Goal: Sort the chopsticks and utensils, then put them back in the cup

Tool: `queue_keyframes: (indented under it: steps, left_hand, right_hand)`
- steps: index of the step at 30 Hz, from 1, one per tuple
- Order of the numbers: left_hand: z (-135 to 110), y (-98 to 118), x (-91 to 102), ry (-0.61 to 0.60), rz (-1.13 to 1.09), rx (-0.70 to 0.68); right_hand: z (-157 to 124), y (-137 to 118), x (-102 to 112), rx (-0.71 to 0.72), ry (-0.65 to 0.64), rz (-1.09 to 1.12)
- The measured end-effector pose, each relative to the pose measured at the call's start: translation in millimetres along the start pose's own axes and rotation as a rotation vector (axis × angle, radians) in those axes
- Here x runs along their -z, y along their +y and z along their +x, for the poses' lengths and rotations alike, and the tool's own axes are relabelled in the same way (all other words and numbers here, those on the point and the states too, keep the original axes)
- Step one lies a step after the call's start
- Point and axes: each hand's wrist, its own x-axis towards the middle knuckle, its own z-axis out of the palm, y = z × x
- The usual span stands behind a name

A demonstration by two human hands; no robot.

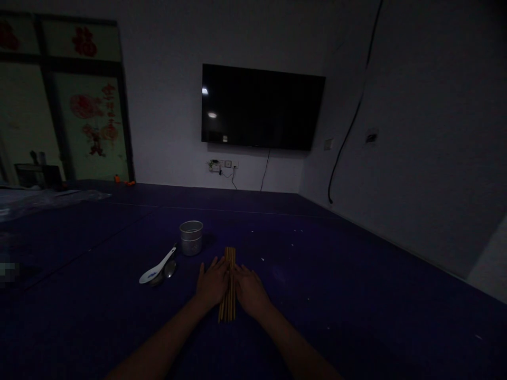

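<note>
Several wooden chopsticks [228,311] lie side by side in a narrow bundle on the dark blue surface, pointing away from me. My left hand [213,285] rests against their left side, its fingers stretched out and apart. From the right, my right hand [249,290] touches the bundle with extended fingers. Neither hand is wrapped round the chopsticks. To the left of them stands an upright metal cup [191,243]. Beside it lie a white spoon [158,269] with a blue mark and a metal spoon [170,269], partly overlapping with something darker beneath.
Small white scraps [262,259] dot the blue surface [356,295] to the right. Clear plastic sheeting [51,201] lies at the far left. A black cable [348,132] hangs down the right wall. A television [261,108] is mounted on the back wall.
</note>
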Motion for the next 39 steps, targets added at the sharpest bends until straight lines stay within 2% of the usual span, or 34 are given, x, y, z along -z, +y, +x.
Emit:
queue_keyframes:
  steps: [24,39]
  left_hand:
    - [1.5,-4.7,-5.6,0.027,0.009,-0.039]
    - [2.1,-5.0,-3.5,-0.002,0.000,-0.047]
  right_hand:
    - [0.0,2.5,-1.7,-0.024,-0.011,0.031]
    - [0.0,2.7,-2.0,-0.015,-0.010,0.025]
